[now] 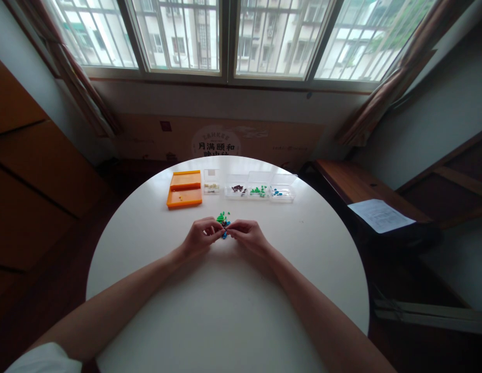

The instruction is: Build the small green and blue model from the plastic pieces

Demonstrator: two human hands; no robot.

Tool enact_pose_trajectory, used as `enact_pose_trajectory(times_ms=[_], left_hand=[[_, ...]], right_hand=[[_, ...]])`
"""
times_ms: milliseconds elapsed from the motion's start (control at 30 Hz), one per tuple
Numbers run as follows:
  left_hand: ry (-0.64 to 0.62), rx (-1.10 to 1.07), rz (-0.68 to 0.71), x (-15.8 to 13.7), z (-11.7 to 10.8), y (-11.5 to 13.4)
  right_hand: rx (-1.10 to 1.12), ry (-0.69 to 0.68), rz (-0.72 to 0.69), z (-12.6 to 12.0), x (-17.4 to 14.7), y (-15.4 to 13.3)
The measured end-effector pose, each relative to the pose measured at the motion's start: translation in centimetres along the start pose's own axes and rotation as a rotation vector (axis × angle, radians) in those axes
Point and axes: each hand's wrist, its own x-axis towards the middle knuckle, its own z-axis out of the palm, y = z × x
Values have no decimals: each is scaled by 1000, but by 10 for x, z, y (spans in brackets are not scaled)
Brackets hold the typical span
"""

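My left hand [204, 232] and my right hand [246, 233] meet above the white round table [233, 305], fingertips nearly touching. Both are closed in a pinch around a small dark piece [225, 228], whose kind is too small to make out. Blue pieces [224, 235] show just below and beside the fingertips. Right behind the hands lies a little heap of green pieces [221, 218], with a few loose ones at its edge. The fingers hide part of the heap.
Toward the back of the table stand an orange tray [184, 199] and clear boxes holding cream pieces [212, 186], dark brown pieces [238, 189], green pieces [259, 191] and blue pieces [277, 192]. A printed sheet [381, 216] lies on a wooden bench [353, 181] at the right.
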Motion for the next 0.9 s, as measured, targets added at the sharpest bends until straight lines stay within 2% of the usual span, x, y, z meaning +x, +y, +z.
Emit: enact_pose_trajectory(times_ms=[200, 500, 900], left_hand=[[-19, 12, 39, 0, 0, 0], [-30, 1, -19, -1, 1, -1], [30, -24, 35, 0, 0, 1]], right_hand=[[16, -2, -13, 0, 1, 6], [44, -4, -9, 2, 1, 1], [-110, -25, -37, -1, -1, -1]])
